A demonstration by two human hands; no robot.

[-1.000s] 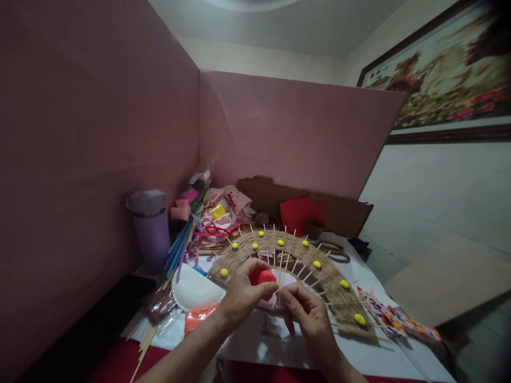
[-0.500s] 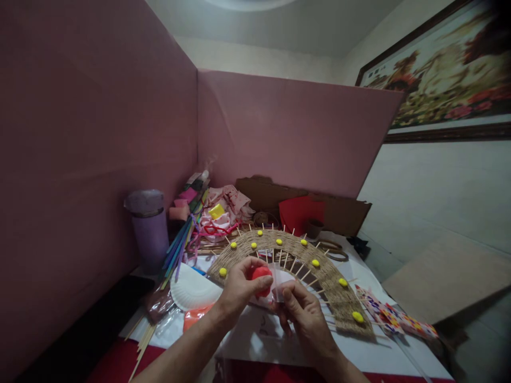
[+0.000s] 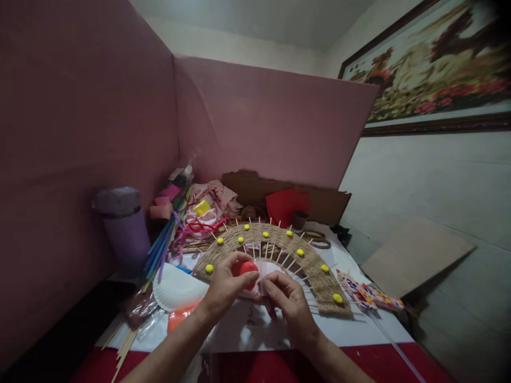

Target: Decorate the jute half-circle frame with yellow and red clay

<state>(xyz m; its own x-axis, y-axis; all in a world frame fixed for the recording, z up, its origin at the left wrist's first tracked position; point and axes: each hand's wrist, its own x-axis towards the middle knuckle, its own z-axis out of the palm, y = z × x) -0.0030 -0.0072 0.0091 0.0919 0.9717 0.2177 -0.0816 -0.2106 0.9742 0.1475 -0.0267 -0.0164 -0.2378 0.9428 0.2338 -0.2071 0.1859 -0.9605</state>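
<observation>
A red, soft-looking lump [image 3: 248, 272], perhaps clay, sits between the thumb and fingers of my left hand [image 3: 229, 279]. Beside it is a small clear plastic bag [image 3: 262, 274]; whether the lump is inside it I cannot tell. My right hand [image 3: 288, 298] pinches the bag's edge, fingertips pressed together. Just beyond both hands lies an arch-shaped panel of woven brown twine [image 3: 275, 242] on thin wooden sticks. Yellow dots [image 3: 300, 252] are spread along it. My wrists hide part of the white paper beneath.
Left of my hands lie a folded white paper plate [image 3: 178, 287], an orange packet [image 3: 181, 316] and loose sticks [image 3: 125, 346]. A purple tumbler [image 3: 125, 234] stands farther left. Scissors [image 3: 319, 240] lie behind the arch, and a patterned strip [image 3: 369, 293] rests at right.
The view has turned slightly right, so everything sits further left in the picture. My right hand has come closer to my left at the clear bag. The red lump stays in my left hand.
</observation>
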